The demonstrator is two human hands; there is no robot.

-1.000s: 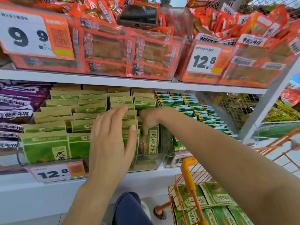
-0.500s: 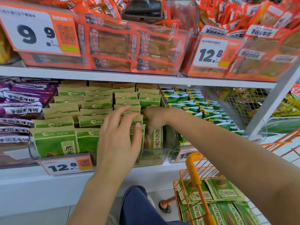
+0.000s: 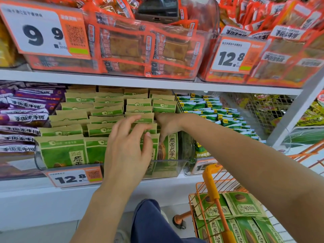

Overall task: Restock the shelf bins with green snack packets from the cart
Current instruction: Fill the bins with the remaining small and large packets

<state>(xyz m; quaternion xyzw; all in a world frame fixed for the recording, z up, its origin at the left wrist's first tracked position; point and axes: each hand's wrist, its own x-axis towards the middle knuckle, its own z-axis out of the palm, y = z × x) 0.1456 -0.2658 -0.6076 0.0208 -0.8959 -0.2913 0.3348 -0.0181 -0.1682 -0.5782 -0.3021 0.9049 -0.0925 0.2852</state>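
Note:
Green snack packets [image 3: 61, 153] stand in rows inside a clear shelf bin [image 3: 168, 168] on the middle shelf. My left hand [image 3: 128, 148] hovers over the front middle rows, fingers spread and lightly bent, fingertips touching the packet tops. My right hand [image 3: 168, 123] reaches across into the bin's right column; its curled fingers pinch the top of a packet [image 3: 172, 148] there, one digit pointing down the packet's front. More green packets [image 3: 245, 206] lie flat in the orange cart [image 3: 210, 181] at the lower right.
Purple packets [image 3: 22, 118] fill the bin to the left, and small green-white packets [image 3: 219, 116] the bin to the right. Orange-red packets and price tags [image 3: 229, 55] crowd the shelf above. A phone [image 3: 157, 9] lies on top. My knee [image 3: 150, 223] is below.
My left hand's fingers have lifted a little and spread over the packet tops. My right hand stays at the right column. The view has shifted slightly.

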